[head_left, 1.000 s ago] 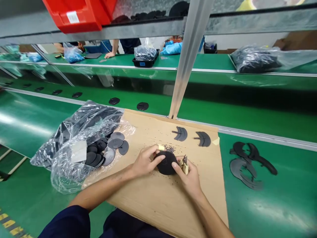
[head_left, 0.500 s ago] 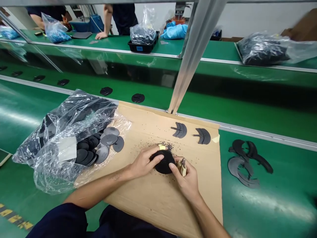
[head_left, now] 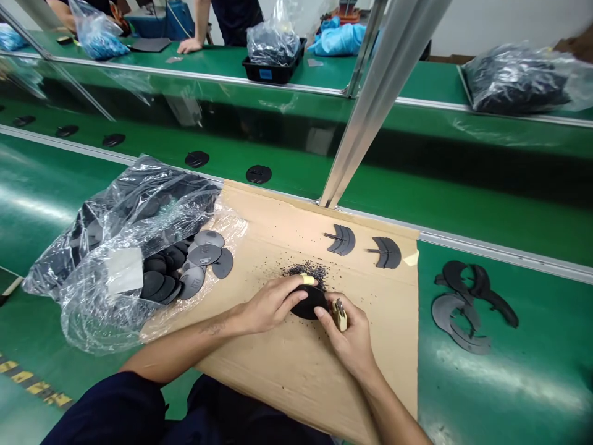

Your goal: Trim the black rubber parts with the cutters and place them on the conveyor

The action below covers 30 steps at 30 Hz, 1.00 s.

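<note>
Between my hands is a round black disc [head_left: 307,305], held over the brown cardboard sheet [head_left: 278,364]. My left hand [head_left: 277,303] grips its left side, thumb on top, with yellow tape around one fingertip. On the right side, my right hand [head_left: 348,327] pinches the disc's edge with thumb and forefinger. A small tool with a yellowish handle and metal tip [head_left: 340,314] is also tucked in my right hand; its kind is hard to make out. Small black crumbs [head_left: 308,272] lie scattered just beyond the disc.
Left of the cardboard lies a clear plastic bag [head_left: 115,247] spilling dark discs [head_left: 204,254]. Two curved black pieces [head_left: 341,240] rest near the cardboard's far edge, and more curved parts [head_left: 458,303] at right. Beyond a metal post [head_left: 365,111], discs [head_left: 258,174] lie on a green belt.
The disc has tilted between my hands, and its top looks narrower now. More of the black crumbs show beyond it. The whole view has shifted slightly.
</note>
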{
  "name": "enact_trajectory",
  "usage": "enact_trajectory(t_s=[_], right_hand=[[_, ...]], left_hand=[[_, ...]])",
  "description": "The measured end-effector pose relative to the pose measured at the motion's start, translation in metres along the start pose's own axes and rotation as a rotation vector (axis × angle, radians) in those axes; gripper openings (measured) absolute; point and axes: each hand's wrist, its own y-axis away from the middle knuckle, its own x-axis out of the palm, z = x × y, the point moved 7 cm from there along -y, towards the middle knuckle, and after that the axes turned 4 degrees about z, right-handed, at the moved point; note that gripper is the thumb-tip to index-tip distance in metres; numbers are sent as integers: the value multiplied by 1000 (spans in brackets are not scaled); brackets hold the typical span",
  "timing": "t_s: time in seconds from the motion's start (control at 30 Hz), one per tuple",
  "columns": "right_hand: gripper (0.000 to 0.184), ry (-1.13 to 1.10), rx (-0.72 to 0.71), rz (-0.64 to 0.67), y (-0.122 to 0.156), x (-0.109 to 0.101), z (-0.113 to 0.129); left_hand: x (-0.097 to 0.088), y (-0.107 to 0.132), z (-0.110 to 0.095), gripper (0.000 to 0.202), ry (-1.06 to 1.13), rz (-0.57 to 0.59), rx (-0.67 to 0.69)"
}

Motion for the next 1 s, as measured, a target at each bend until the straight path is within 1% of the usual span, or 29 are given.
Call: enact_trajectory(t_s=[0.1,0.17,0.23,0.3,0.4,0.53,0.7,0.8,0.9,1.0], right_hand=[[10,53,-111,-12,1,-2,7],[6,75,-200,-17,3,-3,13],[11,87,-288,-22,5,-3,19],[16,95,-356,-31,7,-4,24],[21,102,-413,-35,10,-4,25],[24,143,-447,-37,13,-2,25],[26,145,-432,-1,12,0,26],[26,153,-439,1,12,0,28],[26,154,-439,10,11,-1,28],[27,140,-424,35,10,-1,27]], left_hand=[[4,3,-7,32,-60,27,71],[2,3,-10,35,-15,4,82],[-3,2,-12,35,60,-43,89],[-8,0,-16,29,107,-78,117],[-13,-2,-21,28,117,-110,172],[-14,-1,-24,29,98,-117,214],[-17,1,-27,23,75,-160,241],[-17,1,-28,23,65,-162,262],[-17,1,-28,23,74,-155,255],[-18,2,-28,21,73,-184,237]])
